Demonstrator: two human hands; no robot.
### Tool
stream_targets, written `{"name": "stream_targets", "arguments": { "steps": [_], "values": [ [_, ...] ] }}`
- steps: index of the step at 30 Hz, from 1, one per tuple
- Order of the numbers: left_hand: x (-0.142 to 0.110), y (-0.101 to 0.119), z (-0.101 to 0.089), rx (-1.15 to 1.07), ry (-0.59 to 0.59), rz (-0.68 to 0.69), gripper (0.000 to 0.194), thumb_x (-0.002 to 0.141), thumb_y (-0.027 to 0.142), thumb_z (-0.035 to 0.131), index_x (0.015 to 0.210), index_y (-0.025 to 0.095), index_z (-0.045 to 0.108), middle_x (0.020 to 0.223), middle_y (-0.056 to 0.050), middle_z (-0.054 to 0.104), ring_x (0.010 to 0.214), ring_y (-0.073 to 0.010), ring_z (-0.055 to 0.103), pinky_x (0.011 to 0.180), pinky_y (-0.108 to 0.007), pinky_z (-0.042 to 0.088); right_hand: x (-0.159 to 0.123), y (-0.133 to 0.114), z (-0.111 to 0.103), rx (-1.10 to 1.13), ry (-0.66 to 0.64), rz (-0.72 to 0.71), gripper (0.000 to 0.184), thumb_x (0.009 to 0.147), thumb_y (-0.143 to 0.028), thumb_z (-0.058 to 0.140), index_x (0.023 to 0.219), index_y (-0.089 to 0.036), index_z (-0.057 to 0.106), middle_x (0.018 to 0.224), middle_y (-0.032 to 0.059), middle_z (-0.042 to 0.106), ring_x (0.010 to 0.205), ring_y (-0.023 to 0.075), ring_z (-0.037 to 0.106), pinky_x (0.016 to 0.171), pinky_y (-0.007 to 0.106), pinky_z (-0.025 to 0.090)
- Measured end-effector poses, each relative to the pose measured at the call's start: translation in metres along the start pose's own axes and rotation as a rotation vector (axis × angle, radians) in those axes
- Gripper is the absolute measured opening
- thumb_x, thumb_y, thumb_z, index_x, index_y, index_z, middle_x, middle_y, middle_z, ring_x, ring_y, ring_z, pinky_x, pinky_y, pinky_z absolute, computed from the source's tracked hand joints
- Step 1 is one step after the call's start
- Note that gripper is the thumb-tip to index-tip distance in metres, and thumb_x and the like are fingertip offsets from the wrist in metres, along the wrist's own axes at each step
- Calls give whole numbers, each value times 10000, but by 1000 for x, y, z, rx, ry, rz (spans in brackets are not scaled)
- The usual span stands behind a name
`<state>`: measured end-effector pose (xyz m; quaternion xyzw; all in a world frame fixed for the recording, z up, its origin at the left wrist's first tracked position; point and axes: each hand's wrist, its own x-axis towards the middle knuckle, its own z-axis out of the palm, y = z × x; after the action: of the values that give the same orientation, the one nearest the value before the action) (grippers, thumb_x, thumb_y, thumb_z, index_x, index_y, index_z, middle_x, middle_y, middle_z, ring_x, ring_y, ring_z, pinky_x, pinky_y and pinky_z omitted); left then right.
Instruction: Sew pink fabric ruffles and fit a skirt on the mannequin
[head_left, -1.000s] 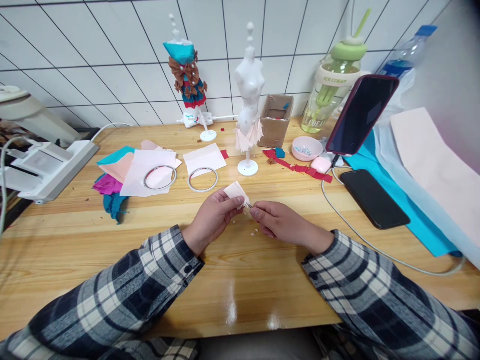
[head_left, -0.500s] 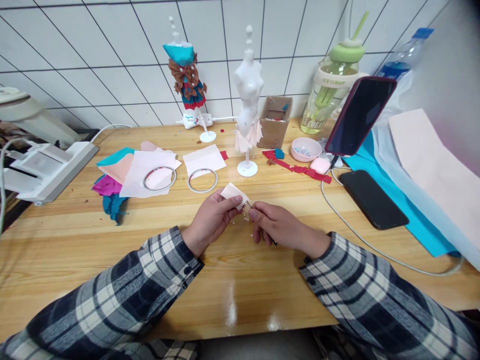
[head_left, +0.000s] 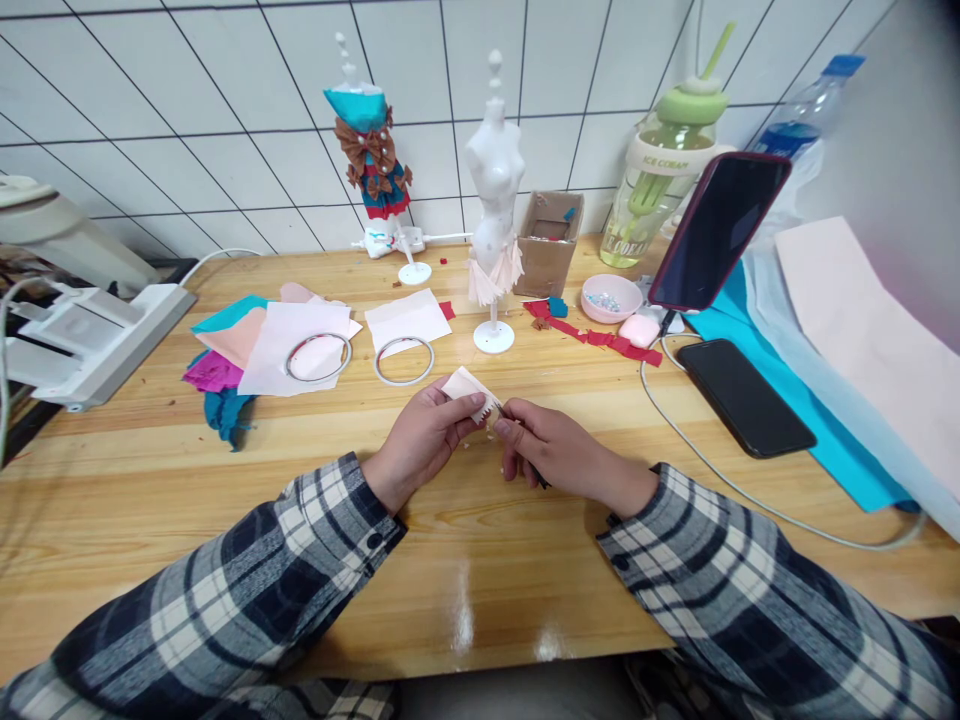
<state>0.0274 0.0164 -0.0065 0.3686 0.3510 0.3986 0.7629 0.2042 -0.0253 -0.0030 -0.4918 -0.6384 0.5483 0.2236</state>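
Between the thumb and fingers of my left hand point(head_left: 424, 435) is a small folded piece of pale pink crepe paper point(head_left: 463, 384). Its lower right edge is cut into a row of small notches. My right hand point(head_left: 551, 447) is closed around small scissors point(head_left: 541, 478), mostly hidden by the fingers; their metal tip meets the notched edge. Tiny pale scraps point(head_left: 490, 434) lie on the table below the hands. Just beyond them stands a white mini mannequin point(head_left: 495, 165) with a pale pink fringed strip point(head_left: 496, 275) around its hips.
A second mannequin point(head_left: 373, 150) in a blue, brown and red outfit stands at the back. Coloured paper point(head_left: 259, 345) and two silver rings point(head_left: 405, 378) lie left. To the right are a cardboard box point(head_left: 550, 255), a bead bowl point(head_left: 611, 315), two phones point(head_left: 746, 398), a cable and a green-lidded bottle point(head_left: 664, 170).
The scissors' dark handle has shifted slightly in my right hand, while the tip stays at the paper's edge. My left hand keeps its hold almost unmoved.
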Motion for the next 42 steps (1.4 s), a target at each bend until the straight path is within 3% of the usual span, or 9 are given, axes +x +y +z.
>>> {"name": "stream_targets", "arguments": {
  "steps": [22,29,42],
  "values": [
    [0,1,1,-24,30,-11,169,713,181,763,819,120,647,781,-32,691,714,-117,628,688,-220,501,0,0,-1,-25,-13,8,312,962,-497,343,904,-219,471,646,-28,656,442,90,544,438,200,393],
    [2,0,-1,-107,81,27,121,733,132,733,820,126,649,718,13,645,645,-65,588,634,-160,488,0,2,-2,-3,44,38,401,959,-548,299,853,-213,493,528,-57,550,415,86,493,446,206,379],
    [0,1,2,-32,38,-27,155,701,139,758,817,136,657,742,2,668,685,-94,605,648,-191,492,-2,-6,-5,0,0,14,364,959,-503,347,798,-204,476,504,-68,506,424,72,448,480,200,359]
  ]
}}
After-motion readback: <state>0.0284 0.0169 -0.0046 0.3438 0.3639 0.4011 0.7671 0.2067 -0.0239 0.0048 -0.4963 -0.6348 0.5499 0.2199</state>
